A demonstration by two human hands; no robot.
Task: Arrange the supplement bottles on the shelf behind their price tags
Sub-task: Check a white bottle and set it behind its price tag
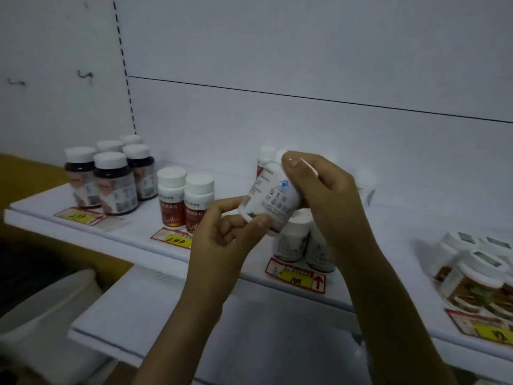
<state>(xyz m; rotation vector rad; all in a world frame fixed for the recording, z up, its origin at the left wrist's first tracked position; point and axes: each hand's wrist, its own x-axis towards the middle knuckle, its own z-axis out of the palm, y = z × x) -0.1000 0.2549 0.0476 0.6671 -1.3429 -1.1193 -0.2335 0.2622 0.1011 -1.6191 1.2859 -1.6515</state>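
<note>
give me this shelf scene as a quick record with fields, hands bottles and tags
held bottle: white, tilted, above the shelf
left hand: pinches its lower end
right hand: grips its upper end
dark bottles: cluster, far left
red-label bottles: two, behind tag 200
white bottles: below the held one, behind tag 108

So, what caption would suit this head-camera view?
Left hand and right hand hold a tilted white bottle above the stocked shelf.
</note>
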